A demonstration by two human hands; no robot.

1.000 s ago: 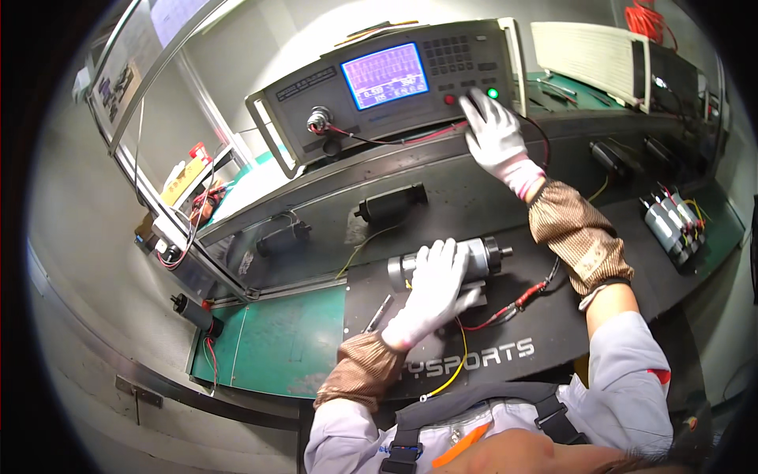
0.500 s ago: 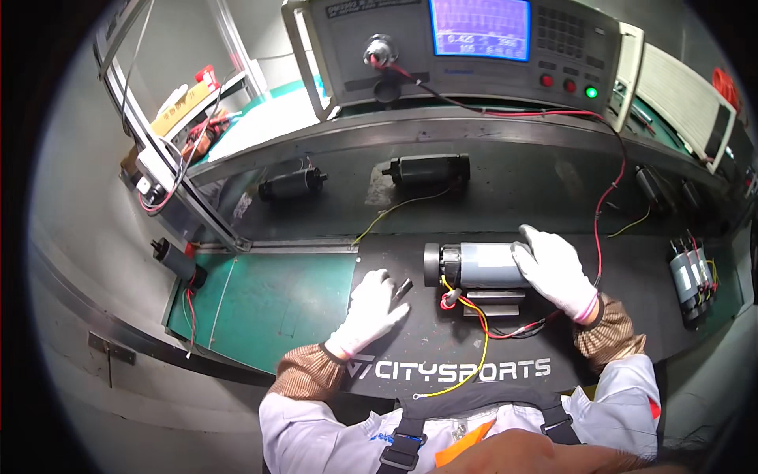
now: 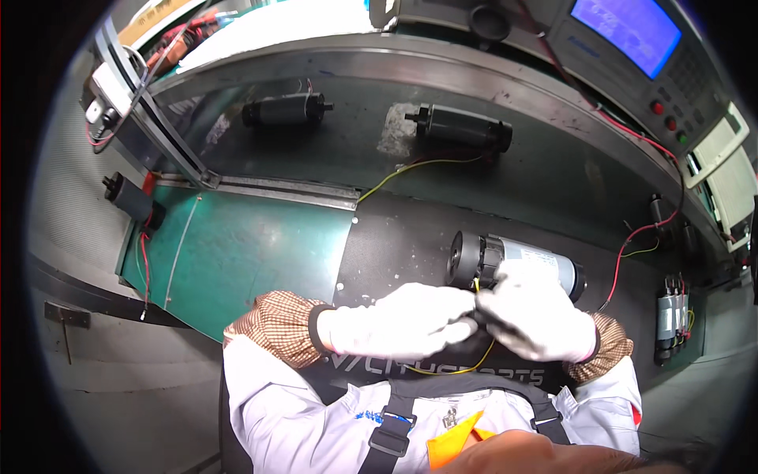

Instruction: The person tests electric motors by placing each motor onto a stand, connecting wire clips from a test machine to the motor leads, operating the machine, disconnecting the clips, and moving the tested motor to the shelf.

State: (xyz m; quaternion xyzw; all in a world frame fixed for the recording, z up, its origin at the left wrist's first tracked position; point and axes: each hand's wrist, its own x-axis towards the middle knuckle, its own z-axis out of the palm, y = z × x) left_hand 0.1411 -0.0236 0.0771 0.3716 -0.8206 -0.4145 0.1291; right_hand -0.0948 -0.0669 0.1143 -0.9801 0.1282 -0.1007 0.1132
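A grey and black cylindrical motor (image 3: 557,267) lies on the black mat in front of me. My left hand (image 3: 407,320), in a white glove, is closed with its fingertips at the motor's near side. Meeting it there is my gloved right hand (image 3: 529,312), fingers curled, just in front of the motor body and covering part of it. What the two hands pinch between them is hidden. A yellow wire (image 3: 483,357) runs from the motor down past the fingers across the mat.
Behind a metal rail stands a tester with a blue screen (image 3: 628,31); its red cable (image 3: 620,251) hangs at right. Two dark motors, a left one (image 3: 288,109) and a right one (image 3: 462,128), lie at the back. Another motor (image 3: 130,197) is at far left; small grey cylinders (image 3: 673,316) sit at right.
My left hand, which held a small black piece, has moved right to the motor's wires. My right hand has come off the motor's end, down and left to meet it. The view has shifted.
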